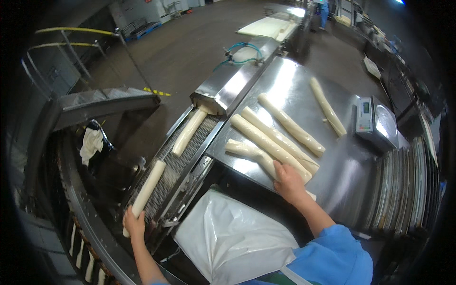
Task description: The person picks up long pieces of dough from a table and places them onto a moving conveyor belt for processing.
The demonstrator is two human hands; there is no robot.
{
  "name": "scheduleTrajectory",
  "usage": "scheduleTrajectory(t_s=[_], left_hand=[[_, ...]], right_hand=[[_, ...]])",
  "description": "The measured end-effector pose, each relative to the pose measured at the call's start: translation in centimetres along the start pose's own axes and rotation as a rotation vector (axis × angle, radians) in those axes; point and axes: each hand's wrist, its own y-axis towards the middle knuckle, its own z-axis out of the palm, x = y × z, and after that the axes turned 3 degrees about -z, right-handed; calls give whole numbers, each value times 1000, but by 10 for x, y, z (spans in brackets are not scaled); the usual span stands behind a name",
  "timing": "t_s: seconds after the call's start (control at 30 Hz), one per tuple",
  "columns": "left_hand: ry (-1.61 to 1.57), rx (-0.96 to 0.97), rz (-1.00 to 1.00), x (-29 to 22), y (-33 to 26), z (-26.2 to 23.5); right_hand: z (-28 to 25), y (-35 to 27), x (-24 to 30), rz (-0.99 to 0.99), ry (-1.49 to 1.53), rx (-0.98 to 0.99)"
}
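My left hand (pixel 134 221) is closed around the lower end of a pale dough log (pixel 150 186) at the mesh conveyor belt (pixel 159 178). Farther up the belt, another dough log (pixel 189 133) comes out from under a metal hood. My right hand (pixel 290 182) grips the near part of a slightly bent dough log (pixel 251 153) on the steel table (pixel 339 164); its palm side is hidden. Directly beyond lie two long dough logs side by side, one of them (pixel 270 147) close to my fingers. Two more, including the far right dough log (pixel 327 107), lie apart.
A digital scale (pixel 377 121) stands at the table's right, with a stack of metal trays (pixel 403 190) nearer me. The metal hood (pixel 235 78) covers the belt ahead. Metal steps with yellow handrails (pixel 76 30) rise at the left. A person (pixel 324 14) in blue stands far off.
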Motion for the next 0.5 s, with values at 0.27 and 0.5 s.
scheduleTrajectory(t_s=[0.27,0.5], left_hand=[[-72,-73,-154,19,-38,-14],[-306,-79,-328,11,-53,-37]], right_hand=[[7,47,-18,-57,-194,-32],[12,56,-44,89,-237,-19]])
